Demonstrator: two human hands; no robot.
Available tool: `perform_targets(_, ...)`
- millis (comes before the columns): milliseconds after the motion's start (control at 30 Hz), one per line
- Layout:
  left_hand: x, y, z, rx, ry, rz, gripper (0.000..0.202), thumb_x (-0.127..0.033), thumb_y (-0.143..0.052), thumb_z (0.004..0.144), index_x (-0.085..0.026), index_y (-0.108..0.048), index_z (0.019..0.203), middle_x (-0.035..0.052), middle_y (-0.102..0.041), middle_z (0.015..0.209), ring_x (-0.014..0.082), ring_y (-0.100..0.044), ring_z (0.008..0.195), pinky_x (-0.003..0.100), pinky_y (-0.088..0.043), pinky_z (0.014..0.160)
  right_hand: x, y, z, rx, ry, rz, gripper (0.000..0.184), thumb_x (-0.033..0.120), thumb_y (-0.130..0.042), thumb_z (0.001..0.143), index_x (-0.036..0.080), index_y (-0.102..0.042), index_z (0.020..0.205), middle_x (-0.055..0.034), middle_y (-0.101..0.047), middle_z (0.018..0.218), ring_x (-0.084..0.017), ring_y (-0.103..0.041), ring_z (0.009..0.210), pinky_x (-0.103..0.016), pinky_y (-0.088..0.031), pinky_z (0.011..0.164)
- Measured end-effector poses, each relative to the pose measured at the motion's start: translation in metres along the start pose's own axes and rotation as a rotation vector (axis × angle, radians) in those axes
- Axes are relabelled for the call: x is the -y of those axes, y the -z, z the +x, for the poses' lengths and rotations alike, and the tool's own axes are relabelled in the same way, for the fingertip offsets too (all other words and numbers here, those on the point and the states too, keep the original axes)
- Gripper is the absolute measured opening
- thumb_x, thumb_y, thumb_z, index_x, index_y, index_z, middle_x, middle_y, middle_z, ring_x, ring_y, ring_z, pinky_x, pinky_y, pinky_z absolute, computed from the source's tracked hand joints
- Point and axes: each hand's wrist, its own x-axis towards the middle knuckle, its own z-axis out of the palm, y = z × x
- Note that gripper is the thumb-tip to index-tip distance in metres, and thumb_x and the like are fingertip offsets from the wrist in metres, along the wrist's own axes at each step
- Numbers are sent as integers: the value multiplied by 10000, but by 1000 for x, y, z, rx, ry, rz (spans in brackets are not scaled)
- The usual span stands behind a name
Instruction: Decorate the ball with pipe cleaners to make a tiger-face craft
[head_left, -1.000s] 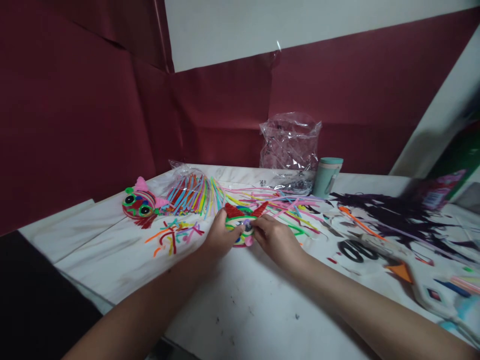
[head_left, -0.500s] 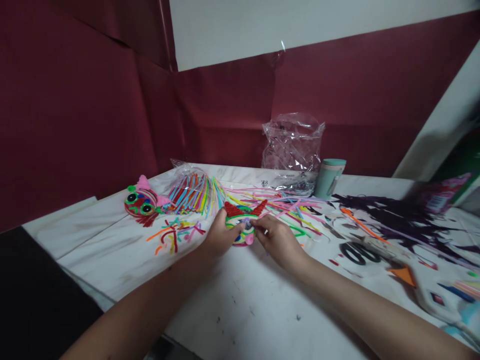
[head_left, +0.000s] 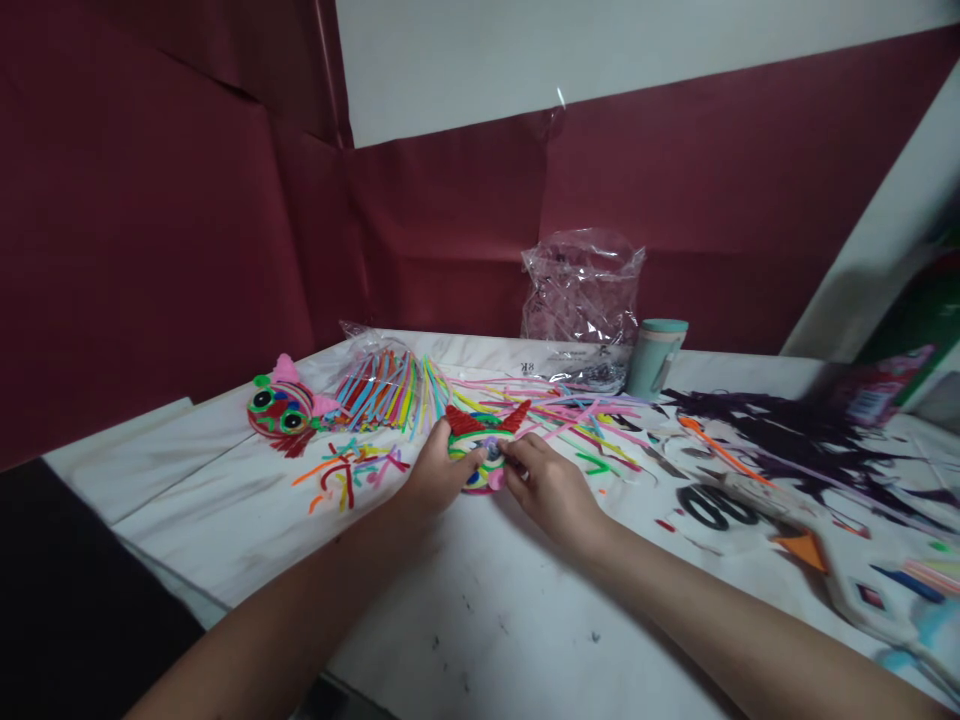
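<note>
A round, colourful pipe-cleaner animal face [head_left: 486, 430] with two red ears is held just above the table, in the middle of the view. My left hand [head_left: 436, 472] grips its left side, thumb across the front. The fingers of my right hand [head_left: 553, 492] are pinched together at its right side, close to a small purple and grey patch in the centre. What lies under the right fingertips is too small to make out. To the left lies a similar pipe-cleaner face [head_left: 283, 410] with pink ears and round dark eyes.
Cut pipe-cleaner pieces [head_left: 351, 472] and a bagged bundle of pipe cleaners [head_left: 382, 385] lie left. Loose long ones [head_left: 555, 405] spread behind my hands. Further right are a green-lidded cup [head_left: 657, 360], black-handled scissors [head_left: 716, 507], dark purple scraps [head_left: 795, 440] and a glue gun [head_left: 851, 590].
Both hands keep their hold on the face, with my right fingers shifting slightly against it. The whole view has moved a little.
</note>
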Motion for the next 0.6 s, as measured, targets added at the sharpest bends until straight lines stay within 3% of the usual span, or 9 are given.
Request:
perform_targets(400,1,1,-1,21,-23,-22,426,-326,-658,736,-151,-543,1107,101,-640,1127,264,-561,1110,404,-407,991,1,-2,-1,4,3,8,282,117,-511,832,148,-622,1089,-87,-616,951,-192,-623,812,-284,-506,722)
perform_targets(600,0,4,-4,59,37,-118,417,-384,-606,784,-167,-533,1132,86,-650,1125,251,-575,1100,377,-438,955,2,-1,-2,-1,2,-26,278,124,-518,826,168,-619,1081,-80,-616,942,-188,-620,796,-276,-505,696)
